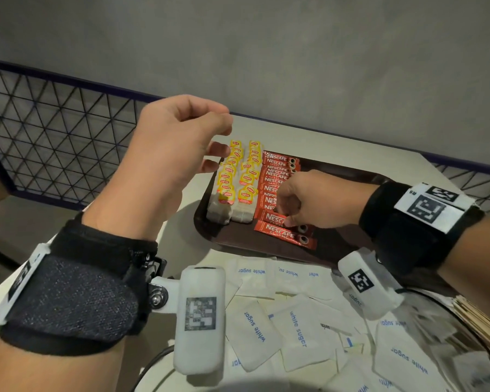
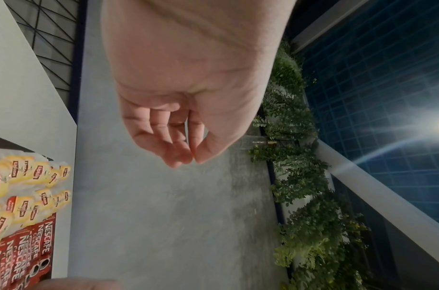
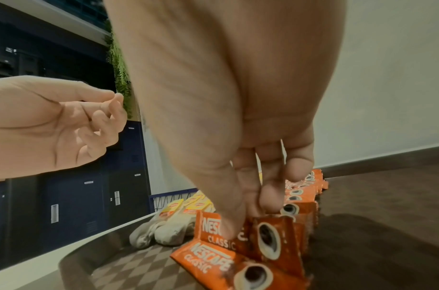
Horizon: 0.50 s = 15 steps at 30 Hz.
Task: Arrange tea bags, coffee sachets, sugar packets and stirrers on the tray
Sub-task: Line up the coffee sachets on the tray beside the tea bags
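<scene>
A dark brown tray (image 1: 232,239) holds two rows of Lipton tea bags (image 1: 238,182) on its left. Beside them runs a column of red Nescafe coffee sachets (image 1: 277,171). My right hand (image 1: 289,219) pinches one coffee sachet (image 3: 213,229) near the front of that column, tipped up on its edge between thumb and fingers. Another sachet (image 1: 283,234) lies flat just in front. My left hand (image 1: 228,120) hovers above the tray's left side with loosely curled fingers, thumb meeting fingertip, holding nothing (image 2: 192,159). White sugar packets (image 1: 294,329) lie loose on the table before the tray.
Wooden stirrers (image 1: 484,326) are bundled at the right edge of the table. A wire mesh railing (image 1: 54,137) runs behind the table on the left, a grey wall (image 1: 294,66) behind the tray. The tray's right half (image 1: 351,176) is bare.
</scene>
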Tool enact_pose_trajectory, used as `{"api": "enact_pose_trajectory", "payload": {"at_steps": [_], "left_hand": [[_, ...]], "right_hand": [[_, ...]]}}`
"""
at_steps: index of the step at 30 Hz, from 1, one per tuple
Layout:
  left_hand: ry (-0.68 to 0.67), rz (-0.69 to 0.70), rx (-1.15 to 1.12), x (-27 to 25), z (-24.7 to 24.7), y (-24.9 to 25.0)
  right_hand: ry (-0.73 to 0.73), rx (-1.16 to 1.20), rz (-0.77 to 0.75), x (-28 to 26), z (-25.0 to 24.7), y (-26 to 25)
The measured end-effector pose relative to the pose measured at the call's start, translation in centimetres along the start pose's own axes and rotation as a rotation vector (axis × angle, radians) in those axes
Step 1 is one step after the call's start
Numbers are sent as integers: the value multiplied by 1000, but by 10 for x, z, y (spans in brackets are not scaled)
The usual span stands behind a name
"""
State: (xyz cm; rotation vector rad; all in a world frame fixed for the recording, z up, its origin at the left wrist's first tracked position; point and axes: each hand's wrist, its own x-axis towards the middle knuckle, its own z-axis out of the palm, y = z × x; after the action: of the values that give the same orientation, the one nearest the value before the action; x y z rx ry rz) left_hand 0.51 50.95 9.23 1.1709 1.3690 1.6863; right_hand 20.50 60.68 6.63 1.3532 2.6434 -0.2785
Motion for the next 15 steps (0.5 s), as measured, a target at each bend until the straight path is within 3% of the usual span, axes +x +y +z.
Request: {"api": "enact_pose_trajectory", "payload": {"at_steps": [11,15], "left_hand": [[0,-11,28,0,2,-2],[-3,-7,29,0,2,-2]], "right_hand": [[74,15,-59,-5,2,2],[29,34,-81,-15,2,-1]]}}
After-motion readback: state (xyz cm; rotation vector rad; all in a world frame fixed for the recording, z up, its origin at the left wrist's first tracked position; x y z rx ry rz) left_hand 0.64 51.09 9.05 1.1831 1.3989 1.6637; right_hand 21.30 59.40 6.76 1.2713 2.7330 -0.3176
